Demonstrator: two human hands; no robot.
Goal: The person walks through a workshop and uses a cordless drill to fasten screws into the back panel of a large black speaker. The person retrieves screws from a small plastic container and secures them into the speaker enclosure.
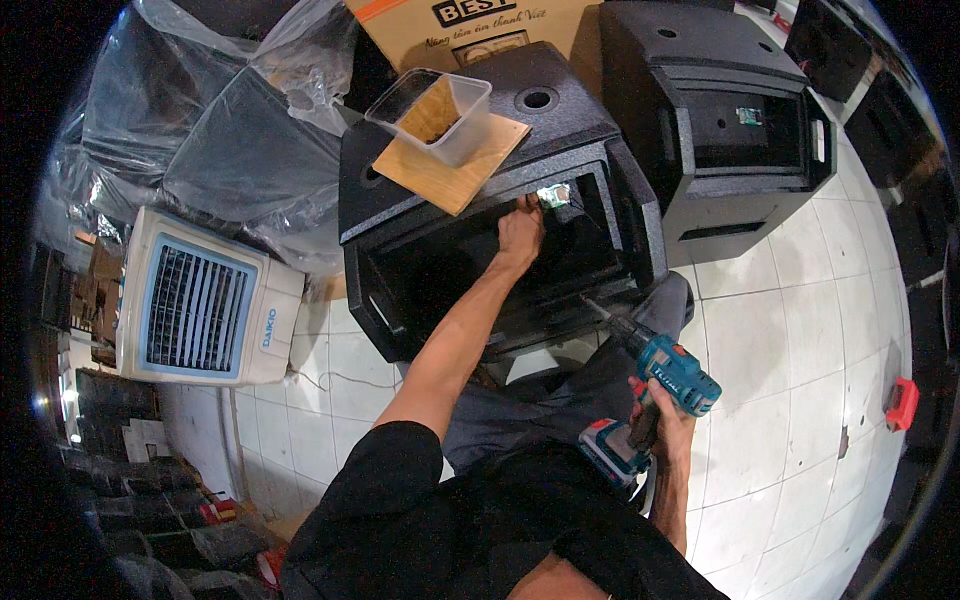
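My left hand [520, 235] reaches into the open front of a black speaker cabinet [590, 120]. Its fingers are drawn together right beside a small green circuit board [556, 195] on the cabinet's inner wall; what they pinch, if anything, is too small to make out. In my right hand [672, 425] is a teal cordless drill [672, 368], gripped by its handle. The drill's bit points up and left toward the cabinet's lower front edge, and its battery hangs near my lap. A clear plastic tub [465, 135] with small dark bits sits on a wooden board [500, 150] atop the cabinet.
A second black speaker cabinet [725, 225] with a similar circuit board stands at the right. To the left are a white air cooler [280, 305] and plastic-wrapped items [225, 140]. Behind is a cardboard box [560, 30]. A red case [901, 404] lies on the tiled floor [780, 400].
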